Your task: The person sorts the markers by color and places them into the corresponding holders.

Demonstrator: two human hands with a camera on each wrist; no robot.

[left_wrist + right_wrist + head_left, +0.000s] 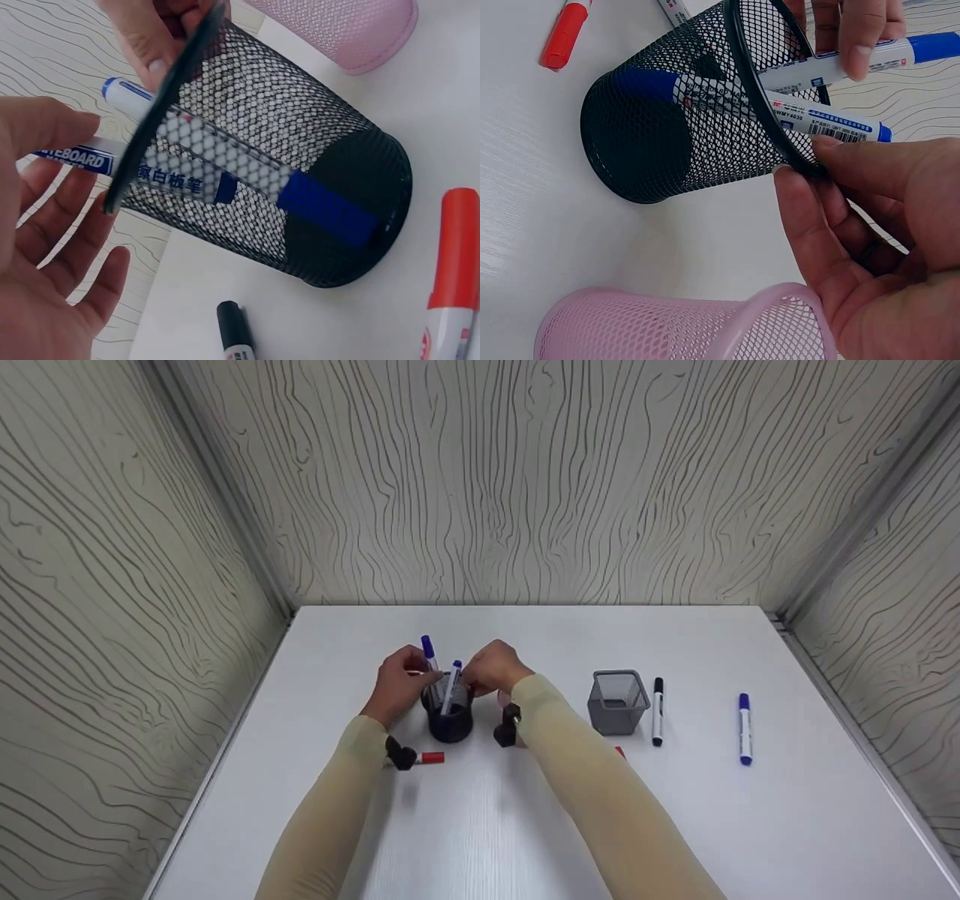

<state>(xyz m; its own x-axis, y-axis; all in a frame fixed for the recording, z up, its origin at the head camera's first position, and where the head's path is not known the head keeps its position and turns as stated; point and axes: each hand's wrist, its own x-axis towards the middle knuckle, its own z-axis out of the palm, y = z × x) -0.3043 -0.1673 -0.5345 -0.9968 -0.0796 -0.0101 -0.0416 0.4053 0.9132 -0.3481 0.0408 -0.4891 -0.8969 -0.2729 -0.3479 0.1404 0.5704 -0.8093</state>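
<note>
A round black mesh pen holder (451,729) stands on the white table between the hands. My left hand (396,686) pinches a blue-capped whiteboard marker (428,646), whose lower end is inside the holder and whose cap points up. A second blue marker (451,688) leans within the same holder; in the right wrist view its blue cap (646,85) is down at the base. My right hand (495,666) grips the holder's rim between thumb and fingers, as the right wrist view shows. Beside it, a pink mesh pen holder (615,330) is mostly hidden by the right wrist in the head view.
A grey square mesh holder (615,723) stands to the right, with a black marker (658,712) beside it and a blue marker (745,727) farther right. One red marker (432,758) lies near the left wrist; another red tip (620,751) shows past the right forearm.
</note>
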